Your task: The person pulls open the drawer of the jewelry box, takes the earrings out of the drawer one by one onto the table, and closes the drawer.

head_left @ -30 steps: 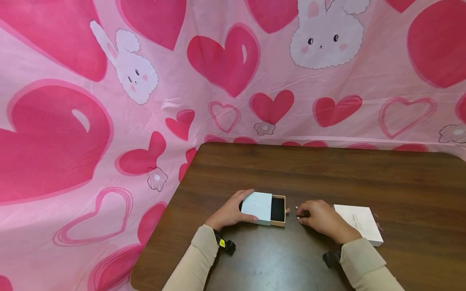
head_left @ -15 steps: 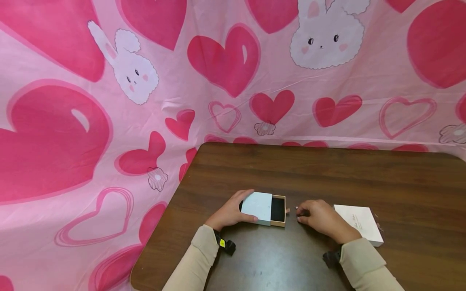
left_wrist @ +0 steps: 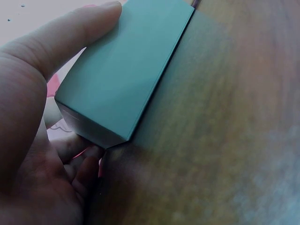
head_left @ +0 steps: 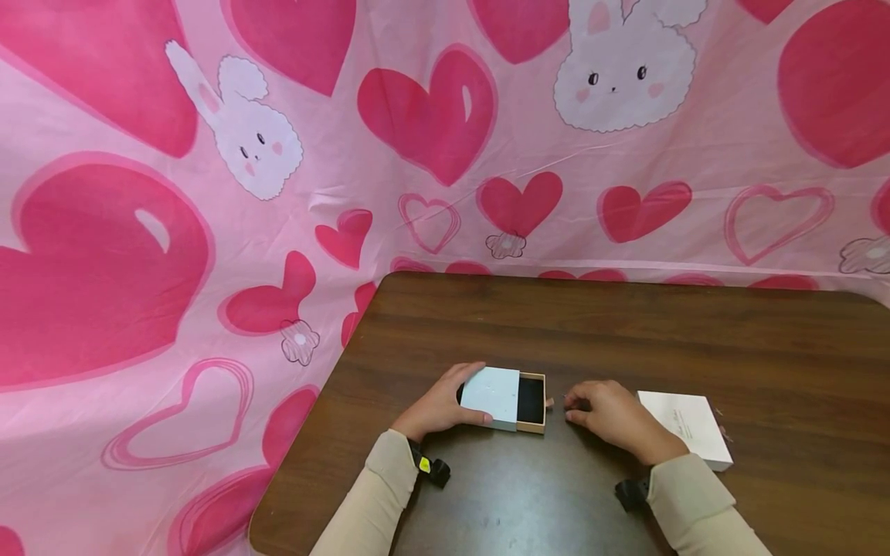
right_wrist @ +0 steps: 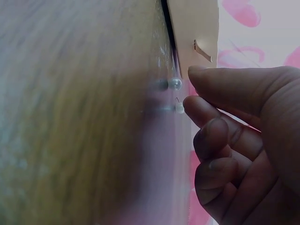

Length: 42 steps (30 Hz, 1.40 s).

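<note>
My left hand (head_left: 441,401) grips a light blue slide-out box (head_left: 490,398) on the table, the thumb on its near side. The box's drawer (head_left: 531,375) stands partly pulled out to the right, showing a black lining (head_left: 531,401) and a small ribbon tab (head_left: 549,402). To the right, my right hand (head_left: 605,409) is low over the table with thumb and forefinger parted. In the right wrist view two small pearl earrings (right_wrist: 175,84) lie right at these fingertips, one with a thin post. The other fingers (right_wrist: 213,171) are curled in.
A white box (head_left: 684,425) with small print lies right of the right hand, with a dark strand at its far side. The dark wooden table (head_left: 626,332) meets a pink curtain (head_left: 445,216) with hearts and rabbits at the back and left.
The right hand has shifted slightly left, and its fingertips now mostly cover the small pearls in the head view. The left hand and the blue box have stayed in place.
</note>
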### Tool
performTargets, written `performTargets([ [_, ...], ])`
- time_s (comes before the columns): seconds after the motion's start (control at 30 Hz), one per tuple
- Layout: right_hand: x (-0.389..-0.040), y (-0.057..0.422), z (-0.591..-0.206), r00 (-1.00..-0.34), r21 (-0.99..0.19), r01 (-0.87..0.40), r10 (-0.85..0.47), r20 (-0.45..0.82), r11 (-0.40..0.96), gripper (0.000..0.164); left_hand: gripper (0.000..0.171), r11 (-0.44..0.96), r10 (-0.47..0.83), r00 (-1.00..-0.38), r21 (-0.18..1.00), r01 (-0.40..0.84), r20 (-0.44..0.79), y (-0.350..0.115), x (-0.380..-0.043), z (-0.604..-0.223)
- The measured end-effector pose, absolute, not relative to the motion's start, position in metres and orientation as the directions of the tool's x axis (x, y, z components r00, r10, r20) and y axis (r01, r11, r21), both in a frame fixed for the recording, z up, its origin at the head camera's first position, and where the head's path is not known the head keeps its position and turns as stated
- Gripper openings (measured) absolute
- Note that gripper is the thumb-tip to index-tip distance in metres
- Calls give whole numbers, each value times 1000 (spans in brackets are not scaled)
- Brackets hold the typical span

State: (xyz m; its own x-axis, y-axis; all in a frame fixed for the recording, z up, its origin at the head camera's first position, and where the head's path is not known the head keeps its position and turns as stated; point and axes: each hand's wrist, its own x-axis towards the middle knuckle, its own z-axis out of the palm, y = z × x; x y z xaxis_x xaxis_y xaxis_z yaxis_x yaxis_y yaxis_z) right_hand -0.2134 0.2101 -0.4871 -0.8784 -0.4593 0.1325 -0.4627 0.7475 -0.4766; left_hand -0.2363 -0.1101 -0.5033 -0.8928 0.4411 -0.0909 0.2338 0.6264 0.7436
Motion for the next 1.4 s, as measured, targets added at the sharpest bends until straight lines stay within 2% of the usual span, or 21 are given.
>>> performTargets([
  [0.47, -212, 206, -487, -892, -510, -434, -435, 125, 743, 7, 98, 627, 441, -892, 745, 227, -98, -110, -235, -502],
  [1.07, -214, 200, -488, -910, -574, -386, -401, 106, 722, 9, 97, 622, 437, -895, 749, 227, -93, -110, -235, -502],
  [1.4, -215, 196, -490, -901, -579, -410, -412, 136, 705, 6, 98, 624, 451, -889, 738, 256, -73, -111, -237, -507],
])
